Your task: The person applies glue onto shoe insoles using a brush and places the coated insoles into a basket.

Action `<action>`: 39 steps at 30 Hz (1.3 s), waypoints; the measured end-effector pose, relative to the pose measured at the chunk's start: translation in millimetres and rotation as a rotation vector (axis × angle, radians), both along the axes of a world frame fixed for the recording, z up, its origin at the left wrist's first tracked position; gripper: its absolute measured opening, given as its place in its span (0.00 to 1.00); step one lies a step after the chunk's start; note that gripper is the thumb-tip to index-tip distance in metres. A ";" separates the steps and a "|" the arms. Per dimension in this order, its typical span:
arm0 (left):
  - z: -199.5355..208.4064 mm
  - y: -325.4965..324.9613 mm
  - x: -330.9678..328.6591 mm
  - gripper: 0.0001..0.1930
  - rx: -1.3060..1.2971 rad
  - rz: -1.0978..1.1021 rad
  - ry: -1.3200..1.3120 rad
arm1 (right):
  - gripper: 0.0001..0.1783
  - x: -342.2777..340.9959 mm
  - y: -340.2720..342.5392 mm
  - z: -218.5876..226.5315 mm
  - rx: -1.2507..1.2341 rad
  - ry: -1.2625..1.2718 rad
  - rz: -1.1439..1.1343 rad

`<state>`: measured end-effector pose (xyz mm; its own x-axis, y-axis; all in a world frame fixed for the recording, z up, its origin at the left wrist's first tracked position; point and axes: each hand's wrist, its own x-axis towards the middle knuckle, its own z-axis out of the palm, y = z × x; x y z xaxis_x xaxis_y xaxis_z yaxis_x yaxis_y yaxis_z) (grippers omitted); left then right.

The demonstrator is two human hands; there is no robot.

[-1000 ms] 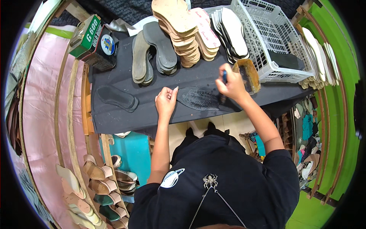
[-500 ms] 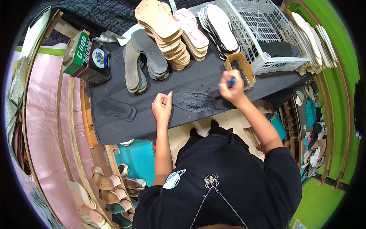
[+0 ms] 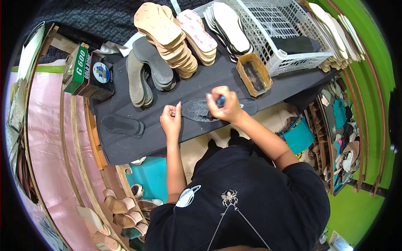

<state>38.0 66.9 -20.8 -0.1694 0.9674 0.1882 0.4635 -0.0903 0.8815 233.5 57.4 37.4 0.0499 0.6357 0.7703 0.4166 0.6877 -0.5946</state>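
Note:
A black sole-shaped sheet (image 3: pixel 194 109) lies lengthwise along the table's near edge, its surface coated in dark, shiny wet streaks. At its left end my left hand (image 3: pixel 171 121) holds the tip between thumb and fingers. My right hand (image 3: pixel 226 106) is wrapped round a brush (image 3: pixel 220 100) with a blue handle and presses over the middle of the sheet; the bristles are mostly hidden by the hand. Beyond the right hand stands a brownish open tray (image 3: pixel 245 81), smeared dark inside. Further left, a few black soles (image 3: pixel 120 125) rest overlapped on the cloth.
Along the back are stacks of grey soles (image 3: pixel 154 62), tan insoles (image 3: pixel 161 25), printed insoles (image 3: pixel 197 33) and white ones (image 3: pixel 226 23). A white plastic crate (image 3: pixel 289 65) stands at right, a green and black can (image 3: pixel 90 73) at left. Shoe racks (image 3: pixel 125 205) flank the table.
My right hand has swept the brush leftward along the sheet, away from the tray's side. The left hand stays at the sheet's left end. The whole view has shifted slightly.

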 end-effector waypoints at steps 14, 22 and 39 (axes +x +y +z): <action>-3.8 2.3 -1.2 0.15 0.055 -0.008 0.017 | 0.10 47.9 -21.7 -8.3 -0.100 0.244 -0.069; 0.8 -1.1 0.0 0.14 0.005 0.013 0.037 | 0.14 56.8 -27.9 -5.6 -0.067 0.046 0.003; 0.9 -0.5 2.2 0.14 -0.007 0.025 0.051 | 0.13 63.9 -32.5 -24.3 0.028 0.162 0.098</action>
